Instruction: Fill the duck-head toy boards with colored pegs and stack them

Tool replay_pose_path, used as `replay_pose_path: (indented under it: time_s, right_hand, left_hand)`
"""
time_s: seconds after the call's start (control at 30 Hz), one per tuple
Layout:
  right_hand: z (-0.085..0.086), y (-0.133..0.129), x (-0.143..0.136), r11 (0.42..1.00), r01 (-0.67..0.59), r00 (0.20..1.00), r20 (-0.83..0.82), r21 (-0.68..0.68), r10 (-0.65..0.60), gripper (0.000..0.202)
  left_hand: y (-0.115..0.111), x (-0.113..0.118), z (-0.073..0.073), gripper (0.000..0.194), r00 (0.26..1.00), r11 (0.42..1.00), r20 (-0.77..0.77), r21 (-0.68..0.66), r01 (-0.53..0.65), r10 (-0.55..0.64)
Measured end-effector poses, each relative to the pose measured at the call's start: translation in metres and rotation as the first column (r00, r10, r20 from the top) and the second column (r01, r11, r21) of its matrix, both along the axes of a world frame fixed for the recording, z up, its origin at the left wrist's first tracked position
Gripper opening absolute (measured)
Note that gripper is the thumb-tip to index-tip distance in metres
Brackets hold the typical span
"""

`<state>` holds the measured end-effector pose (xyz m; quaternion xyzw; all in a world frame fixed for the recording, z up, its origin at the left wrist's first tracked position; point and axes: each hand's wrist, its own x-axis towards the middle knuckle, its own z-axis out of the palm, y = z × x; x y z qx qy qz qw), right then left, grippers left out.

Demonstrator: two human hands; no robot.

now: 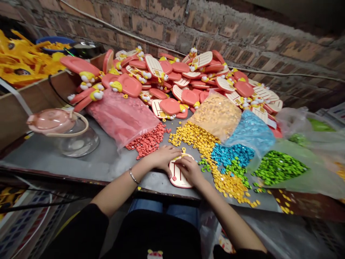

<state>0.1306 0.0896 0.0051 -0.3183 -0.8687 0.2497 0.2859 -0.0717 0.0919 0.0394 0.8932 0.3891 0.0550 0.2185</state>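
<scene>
At the near edge of the grey tabletop (114, 156), straight ahead of me, the cream board (183, 181) lay flat, with its yellow loop (183, 149) at twelve o'clock. Taking that board as the middle of the dial, my left hand (165, 157) came over it from ten o'clock, fingers stretched across its top and thumb down by the edge; whether it gripped the rim I could not tell. My right hand (192, 168) lay over the board at two o'clock, its fingers bent with the tips near the dark lines, and I could not tell whether they pinched anything. One small red piece (174, 178) sat on the board at seven o'clock. A silver bracelet (133, 175) circled my left wrist. Toward half past ten, red pieces (148, 140) spilled before a pink bag (124, 117). Yellow pieces (195, 135) ran from twelve round to four, below an orange-tinted bag (217, 111) at one. Blue pieces (233, 154) lay at two, and a clear bag of green pieces (280, 166) at three. Between nine and ten stood a glass jug (78, 145) with a pink lid. At twelve, coral and cream toys (169, 106) were heaped against the brick wall (161, 27).
</scene>
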Motion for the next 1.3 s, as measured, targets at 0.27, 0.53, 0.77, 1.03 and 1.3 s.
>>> replay_pose_path:
  time_s: [0.27,0.53,0.77,1.03,1.3]
  right_hand:
    - [0.024,0.004,0.012,0.892,-0.204,0.979,-0.078,-0.403,0.188,0.02]
    - [0.059,0.062,-0.063,0.963,-0.185,0.982,-0.015,-0.198,0.186,0.014]
    - [0.032,0.068,-0.141,0.976,-0.206,0.931,0.292,-0.075,0.219,0.044]
    - [0.03,0.085,-0.14,0.977,-0.172,0.956,0.217,-0.127,0.197,0.017]
    - [0.034,0.075,-0.092,0.917,-0.059,0.989,-0.148,-0.395,0.0,0.002]
  left_hand:
    - [-0.001,-0.002,-0.006,0.091,0.998,1.0,0.059,0.0,0.019,-0.019]
    - [-0.01,0.002,0.0,0.109,0.999,0.998,0.043,-0.066,0.014,-0.011]
    - [-0.01,0.006,-0.004,0.103,0.997,0.972,0.044,-0.225,0.067,-0.059]
    - [-0.008,0.004,-0.006,0.105,0.995,0.986,0.077,-0.15,0.076,-0.065]
    - [-0.007,0.003,-0.011,0.125,0.998,0.995,-0.069,-0.098,0.006,-0.013]
